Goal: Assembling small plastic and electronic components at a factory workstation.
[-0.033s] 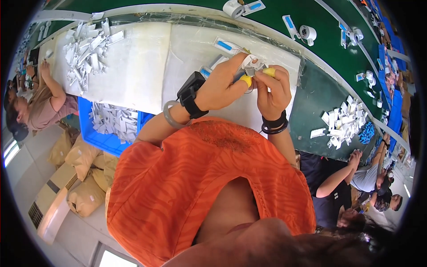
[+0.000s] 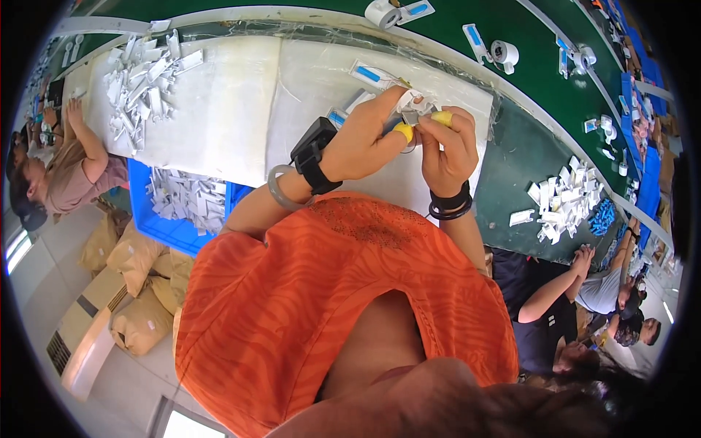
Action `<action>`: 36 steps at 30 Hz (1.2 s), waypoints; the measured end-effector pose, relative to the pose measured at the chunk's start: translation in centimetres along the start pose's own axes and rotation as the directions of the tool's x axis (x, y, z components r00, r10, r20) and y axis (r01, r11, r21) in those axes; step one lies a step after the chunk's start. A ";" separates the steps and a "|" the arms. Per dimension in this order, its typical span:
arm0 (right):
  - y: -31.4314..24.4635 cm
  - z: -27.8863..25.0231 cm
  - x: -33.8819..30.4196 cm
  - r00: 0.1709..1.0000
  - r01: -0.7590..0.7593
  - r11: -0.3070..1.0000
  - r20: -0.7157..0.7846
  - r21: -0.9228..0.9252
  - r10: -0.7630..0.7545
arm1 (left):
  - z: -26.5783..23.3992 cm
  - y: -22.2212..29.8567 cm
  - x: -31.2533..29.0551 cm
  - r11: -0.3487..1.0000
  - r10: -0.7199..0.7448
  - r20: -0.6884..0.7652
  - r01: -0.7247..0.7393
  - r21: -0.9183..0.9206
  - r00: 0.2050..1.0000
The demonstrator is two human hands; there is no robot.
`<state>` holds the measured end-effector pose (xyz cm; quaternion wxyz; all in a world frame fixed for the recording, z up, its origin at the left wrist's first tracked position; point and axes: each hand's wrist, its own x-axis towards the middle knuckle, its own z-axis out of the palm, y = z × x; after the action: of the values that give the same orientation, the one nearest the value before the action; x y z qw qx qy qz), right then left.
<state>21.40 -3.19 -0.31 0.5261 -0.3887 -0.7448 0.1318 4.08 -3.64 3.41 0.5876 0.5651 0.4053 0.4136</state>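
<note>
My left hand [image 2: 365, 142] is closed around a white plastic part [image 2: 418, 98] with a rounded top. My right hand [image 2: 449, 146] pinches at the same part from the other side. A small flat grey piece [image 2: 410, 117] shows between the fingertips, which wear yellow finger covers. Just beyond my left hand lies a white housing with a blue cell [image 2: 369, 74] and thin wires. Another blue-celled housing [image 2: 337, 117] peeks out beside my left hand, partly hidden by it. The underside of the held part cannot be seen.
White pieces lie heaped on the pale work mat [image 2: 226, 109] at left, above a blue bin [image 2: 139, 197] full of similar pieces. At right are another white heap [image 2: 566, 201] and blue cells [image 2: 602, 217]. The green conveyor [image 2: 445, 22] carries assembled units. Co-workers sit on both sides.
</note>
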 end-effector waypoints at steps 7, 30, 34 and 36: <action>-0.3 -0.3 -0.5 1.000 0.026 0.999 0.000 -0.037 -0.026 | 0.5 -0.3 -0.5 0.999 0.018 -0.011 -0.018 0.036 1.000; -0.9 -0.4 -0.5 0.995 -0.016 0.997 0.100 -0.081 0.024 | 0.6 -2.2 -1.9 0.996 0.048 -0.062 -0.044 0.076 0.997; -1.2 -0.1 -0.8 0.994 0.002 0.996 0.109 -0.089 0.008 | 0.5 -2.4 -2.1 0.985 0.053 -0.083 -0.038 0.170 0.995; -1.1 0.2 -1.1 0.994 -0.005 0.996 0.105 -0.091 0.015 | 0.6 -2.7 -2.0 0.980 0.065 -0.086 -0.047 0.196 0.994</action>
<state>20.91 -4.69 -0.47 0.4671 -0.4083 -0.7749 0.1211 4.11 -5.77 0.71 0.4988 0.6112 0.4539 0.4143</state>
